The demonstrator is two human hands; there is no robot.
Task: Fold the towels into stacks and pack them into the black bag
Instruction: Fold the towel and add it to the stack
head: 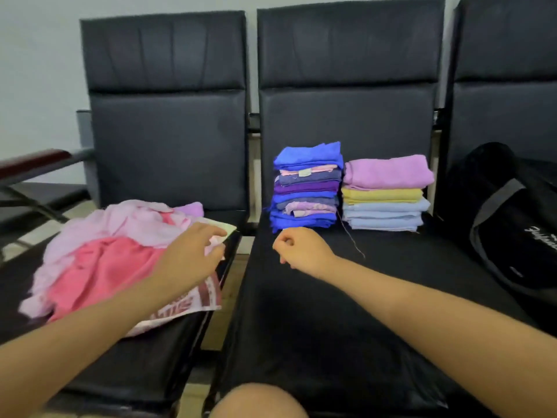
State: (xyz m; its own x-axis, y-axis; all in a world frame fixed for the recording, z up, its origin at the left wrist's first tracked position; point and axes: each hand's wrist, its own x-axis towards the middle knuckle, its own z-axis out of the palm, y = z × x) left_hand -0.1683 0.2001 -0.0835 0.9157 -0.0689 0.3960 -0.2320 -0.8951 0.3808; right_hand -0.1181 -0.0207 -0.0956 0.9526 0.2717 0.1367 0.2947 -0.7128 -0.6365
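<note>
Knee (256, 401) nearest; left hand (193, 254), fingers spread, on unfolded towel pile (114, 254); right hand (301, 251), fingers curled empty, over bare middle seat (331, 312); two folded stacks (307, 188) far; black bag (512, 230) right.

Showing two bare forearms, left hand (193, 254) and right hand (301, 251) wearing no sleeves, rings, watch or gloves. Showing a bare knee (256, 401) at the near edge, no clothing visible.

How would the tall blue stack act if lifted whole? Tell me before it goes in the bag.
The tall blue stack would probably sag and shed layers: it is many thin, uneven folded cloths. It stands higher than the stack beside it, so it looks apt to topple if pushed. Two hands, from below, likely needed.
</note>
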